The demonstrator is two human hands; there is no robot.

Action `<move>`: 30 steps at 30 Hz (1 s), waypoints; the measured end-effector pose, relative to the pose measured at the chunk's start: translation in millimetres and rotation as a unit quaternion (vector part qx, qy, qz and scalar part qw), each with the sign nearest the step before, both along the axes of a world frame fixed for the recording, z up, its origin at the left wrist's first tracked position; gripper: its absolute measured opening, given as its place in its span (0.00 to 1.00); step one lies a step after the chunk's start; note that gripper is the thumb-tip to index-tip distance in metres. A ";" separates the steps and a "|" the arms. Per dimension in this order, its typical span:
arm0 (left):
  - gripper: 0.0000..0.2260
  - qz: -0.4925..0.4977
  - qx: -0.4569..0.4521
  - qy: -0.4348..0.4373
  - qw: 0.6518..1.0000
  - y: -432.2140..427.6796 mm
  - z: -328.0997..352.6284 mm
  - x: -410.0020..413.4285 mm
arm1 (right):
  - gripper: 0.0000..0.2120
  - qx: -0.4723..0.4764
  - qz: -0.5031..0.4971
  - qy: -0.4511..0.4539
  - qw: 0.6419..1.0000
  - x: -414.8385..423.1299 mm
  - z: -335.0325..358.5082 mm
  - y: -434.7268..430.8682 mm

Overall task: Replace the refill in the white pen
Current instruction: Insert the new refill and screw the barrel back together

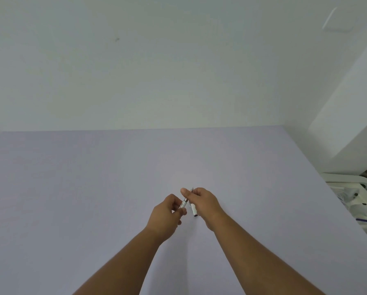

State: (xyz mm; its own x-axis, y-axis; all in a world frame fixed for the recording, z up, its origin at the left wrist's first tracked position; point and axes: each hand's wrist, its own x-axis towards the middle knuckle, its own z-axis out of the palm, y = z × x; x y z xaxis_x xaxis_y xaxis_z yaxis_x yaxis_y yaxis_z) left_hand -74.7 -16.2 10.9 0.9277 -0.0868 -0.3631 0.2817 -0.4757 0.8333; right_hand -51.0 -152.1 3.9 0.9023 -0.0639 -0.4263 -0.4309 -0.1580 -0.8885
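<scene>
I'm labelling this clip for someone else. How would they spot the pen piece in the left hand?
Start at the lavender table and follow the two bare forearms to where the hands meet. The left hand pinches a short slanted piece with a silvery band. The white piece with a dark end belongs to the right hand.

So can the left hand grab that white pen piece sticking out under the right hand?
Probably yes. The left hand sits right beside the white pen piece, nothing lies between them, though its fingers already pinch another pen part.
</scene>
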 end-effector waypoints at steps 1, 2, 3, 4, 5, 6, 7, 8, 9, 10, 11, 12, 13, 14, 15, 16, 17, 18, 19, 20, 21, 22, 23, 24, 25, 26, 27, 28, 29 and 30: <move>0.01 0.002 -0.001 0.000 1.000 0.7 -0.1 0.0 | 0.13 0.025 0.005 -0.002 1.000 -1.2 0.9 -0.6; 0.01 0.003 -0.001 -0.001 1.000 1.3 0.4 0.2 | 0.10 0.049 0.009 -0.006 0.999 -2.7 1.3 -1.7; 0.01 0.002 0.001 -0.004 1.000 1.7 1.3 0.0 | 0.08 0.060 0.010 -0.011 0.998 -4.0 2.0 -2.3; 0.03 -0.001 0.005 -0.007 1.000 1.4 2.1 -0.4 | 0.08 0.054 0.008 -0.013 0.998 -4.6 2.3 -2.2; 0.05 -0.005 0.006 -0.009 1.000 0.5 3.0 -1.3 | 0.11 0.037 0.004 -0.010 0.999 -5.2 2.7 -1.9; 0.06 -0.008 0.006 -0.008 1.000 -0.5 3.6 -2.4 | 0.14 0.015 -0.002 -0.003 1.000 -5.3 2.0 -1.4; 0.06 -0.009 0.006 -0.006 1.000 -1.3 4.0 -3.5 | 0.16 -0.001 -0.005 0.004 1.000 -6.0 2.4 -1.1; 0.06 -0.008 0.005 -0.004 1.000 -1.4 3.6 -4.2 | 0.17 -0.001 -0.002 0.007 1.000 -6.3 1.4 -1.6; 0.05 -0.006 0.005 -0.002 1.000 -1.0 3.4 -4.7 | 0.16 0.012 0.004 0.008 1.000 -7.2 1.8 -2.5; 0.04 -0.002 0.004 -0.001 1.000 -0.3 3.2 -4.6 | 0.12 0.040 0.010 0.005 0.999 -7.8 1.6 -3.9; 0.03 0.000 0.004 0.000 1.000 0.5 3.2 -4.3 | 0.08 0.067 0.012 0.000 0.998 -8.8 2.6 -5.2; 0.02 0.000 0.006 -0.002 1.000 0.9 3.2 -3.7 | 0.05 0.076 0.011 -0.007 0.997 -8.9 1.8 -5.9; 0.03 -0.003 0.009 -0.003 1.000 0.7 3.7 -3.4 | 0.05 0.069 0.007 -0.009 0.998 -9.2 2.6 -5.9; 0.04 -0.006 0.011 -0.005 1.000 0.0 3.8 -3.4 | 0.07 0.050 0.003 -0.007 0.999 -8.6 1.8 -5.5; 0.04 -0.009 0.014 -0.005 1.000 -0.7 4.3 -3.8 | 0.11 0.024 -0.002 -0.001 1.000 -8.2 1.8 -4.9; 0.05 -0.011 0.015 -0.006 1.000 -1.4 4.6 -4.2 | 0.14 0.007 -0.003 0.004 1.000 -7.9 1.5 -4.5; 0.05 -0.011 0.017 -0.005 1.000 -1.5 5.0 -4.5 | 0.15 0.005 0.001 0.007 1.000 -8.2 2.2 -4.1; 0.05 -0.011 0.018 -0.006 1.000 -1.1 5.1 -4.5 | 0.13 0.020 0.008 0.007 1.000 -8.2 1.8 -4.4; 0.05 -0.010 0.021 -0.006 1.000 -0.7 5.3 -4.3 | 0.10 0.045 0.013 0.005 0.999 -9.0 3.5 -4.8; 0.05 -0.009 0.025 -0.006 1.000 -0.1 5.4 -4.1 | 0.08 0.064 0.015 0.001 0.998 -9.2 3.7 -5.4; 0.05 -0.008 0.028 -0.006 1.000 0.1 6.1 -3.9 | 0.07 0.064 0.016 -0.004 0.998 -9.5 4.4 -5.2; 0.04 -0.008 0.030 -0.006 1.000 -0.2 6.3 -3.9 | 0.08 0.046 0.018 -0.007 0.999 -8.9 3.6 -4.4; 0.02 -0.008 0.031 -0.005 0.999 -0.7 6.7 -4.3 | 0.11 0.017 0.016 -0.003 1.000 -8.6 4.2 -3.0; 0.01 -0.009 0.031 -0.005 0.999 -1.1 6.8 -4.9 | 0.15 -0.010 0.010 0.002 1.000 -7.9 3.4 -2.0; 0.02 -0.010 0.031 -0.005 0.999 -1.2 6.8 -5.6 | 0.18 -0.028 0.006 0.008 1.000 -8.0 4.0 -1.0; 0.02 -0.009 0.029 -0.005 1.000 -0.9 6.8 -6.2 | 0.19 -0.027 0.009 0.010 1.000 -8.2 2.6 -1.2; 0.02 -0.006 0.029 -0.005 1.000 -0.1 7.3 -6.5 | 0.17 -0.011 0.016 0.012 1.000 -9.1 3.5 -1.7; 0.02 -0.004 0.029 -0.006 1.000 0.6 7.8 -6.4 | 0.13 0.021 0.023 0.007 0.999 -10.0 3.3 -3.1; 0.01 -0.002 0.030 -0.007 1.000 1.1 8.6 -6.1 | 0.09 0.051 0.027 0.001 0.998 -11.5 4.7 -3.8; 0.01 -0.003 0.033 -0.009 0.999 1.1 9.4 -6.0 | 0.07 0.065 0.027 -0.007 0.997 -12.1 4.0 -4.3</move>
